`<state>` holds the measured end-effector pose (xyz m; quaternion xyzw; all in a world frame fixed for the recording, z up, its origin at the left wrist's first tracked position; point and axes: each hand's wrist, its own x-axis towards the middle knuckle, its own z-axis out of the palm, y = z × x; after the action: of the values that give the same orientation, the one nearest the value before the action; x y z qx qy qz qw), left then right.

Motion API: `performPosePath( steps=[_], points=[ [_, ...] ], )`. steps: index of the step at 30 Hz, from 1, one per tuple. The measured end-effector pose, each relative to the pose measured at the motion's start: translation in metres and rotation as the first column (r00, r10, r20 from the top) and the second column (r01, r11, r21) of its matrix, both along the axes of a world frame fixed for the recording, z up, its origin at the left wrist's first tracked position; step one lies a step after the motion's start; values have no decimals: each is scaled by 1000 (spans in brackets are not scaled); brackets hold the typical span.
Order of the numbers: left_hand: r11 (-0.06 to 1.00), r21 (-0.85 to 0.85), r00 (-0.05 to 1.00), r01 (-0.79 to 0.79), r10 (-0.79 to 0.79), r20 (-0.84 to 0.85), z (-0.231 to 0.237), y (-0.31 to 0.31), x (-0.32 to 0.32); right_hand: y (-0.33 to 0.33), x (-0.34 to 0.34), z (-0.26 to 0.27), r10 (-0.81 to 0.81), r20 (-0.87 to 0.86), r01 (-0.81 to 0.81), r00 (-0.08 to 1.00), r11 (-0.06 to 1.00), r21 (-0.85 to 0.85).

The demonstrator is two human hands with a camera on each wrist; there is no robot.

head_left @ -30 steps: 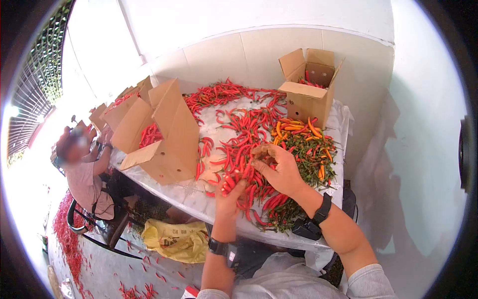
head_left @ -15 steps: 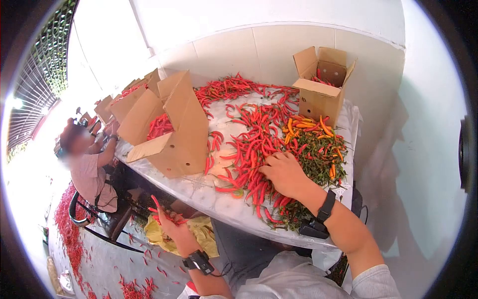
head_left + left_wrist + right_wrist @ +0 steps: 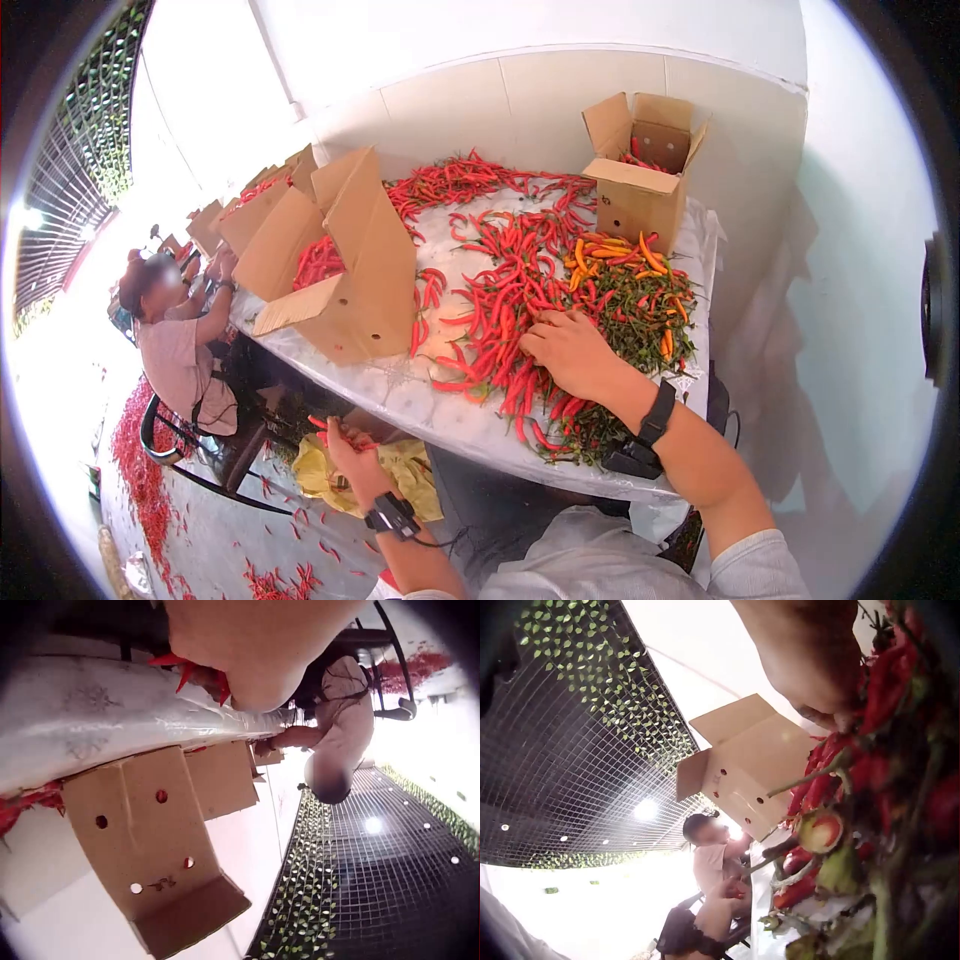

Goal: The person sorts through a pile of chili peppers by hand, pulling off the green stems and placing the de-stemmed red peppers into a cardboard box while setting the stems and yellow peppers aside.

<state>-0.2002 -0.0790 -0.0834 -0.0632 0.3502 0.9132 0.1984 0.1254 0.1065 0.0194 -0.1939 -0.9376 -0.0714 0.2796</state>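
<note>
My left hand [image 3: 352, 458] is out past the table's front edge, above a yellow sack [image 3: 408, 475] in the head view. It grips several red chili peppers [image 3: 184, 671], whose tips stick out between the fingers in the left wrist view. On the table, my right hand [image 3: 570, 352] reaches into the heap of red chili peppers [image 3: 500, 290], fingers bent down among them. The right wrist view has its fingertips right at the red chilies [image 3: 825, 769]; I cannot tell whether they pinch one.
Green stems with orange chilies [image 3: 650, 330] lie right of the heap. An open carton [image 3: 370, 290] of red chilies stands left, another carton [image 3: 640, 205] at the back right. A seated person [image 3: 185, 350] works at the far left. Red chilies [image 3: 145, 480] cover part of the floor.
From being together over the heap, the hands have parted. My left hand has gone left and down past the table edge with its chili peppers; the right has lowered onto the heap.
</note>
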Motion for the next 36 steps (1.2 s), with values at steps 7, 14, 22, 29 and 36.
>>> performPosePath(
  steps=[7, 14, 22, 29, 36],
  points=[
    [993, -88, 908, 81, -110, -405, 84, 30, 108, 8, 4, 18, 86, -272, -139, 958, 974, -181],
    [818, -233, 717, 525, -573, -397, 100, 89, 172, -1, 8, 24, -52, -582, -399, 812, 678, -618],
    [377, -14, 372, 926, -919, -130, 81, 93, 175, -1, 18, 33, -48, -444, -302, 895, 667, -681],
    [472, -288, 336, 833, -846, -414, 84, 88, 188, -15, 9, 32, -29, -449, -282, 893, 741, -609],
    [414, -176, 361, 893, -893, -268, 81, 87, 179, 6, 11, 23, -94, -647, -569, 757, 393, -722]
  ],
)
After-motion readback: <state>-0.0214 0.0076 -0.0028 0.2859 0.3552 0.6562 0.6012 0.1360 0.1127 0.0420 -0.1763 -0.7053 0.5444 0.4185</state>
